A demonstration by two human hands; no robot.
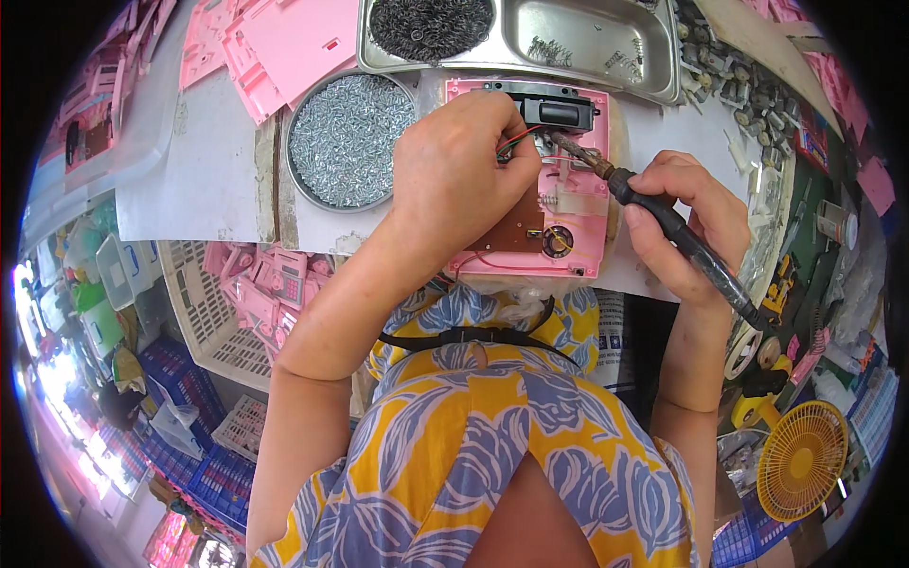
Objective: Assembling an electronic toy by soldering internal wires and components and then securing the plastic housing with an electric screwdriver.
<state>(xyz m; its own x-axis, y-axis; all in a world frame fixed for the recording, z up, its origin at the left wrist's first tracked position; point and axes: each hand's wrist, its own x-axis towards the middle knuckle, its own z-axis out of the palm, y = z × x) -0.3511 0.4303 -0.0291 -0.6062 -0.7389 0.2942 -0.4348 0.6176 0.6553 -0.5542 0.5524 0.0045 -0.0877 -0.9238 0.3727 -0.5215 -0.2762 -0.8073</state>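
Observation:
In front of me lies a pink plastic housing (459, 95) with its inside facing up. It carries a black module (559, 112) along its far side, a brown circuit board (511, 232) and a round part (557, 240) near its front. My left hand (464, 166) is over the housing's left half, fingers pinched on thin red and green wires (516, 142). My right hand (686, 213) is closed around the dark handle of a soldering iron (668, 218). The iron's tip points left, close to the wires beside the black module; whether it touches them I cannot tell.
Left of the housing stands a round tin of small screws (341, 142). Behind is a steel tray (587, 62) with springs. Pink panels (284, 47) lie far left, a basket (204, 312) of pink parts nearer. Metal parts (724, 76) cover the far right; a yellow fan (802, 461) stands low right.

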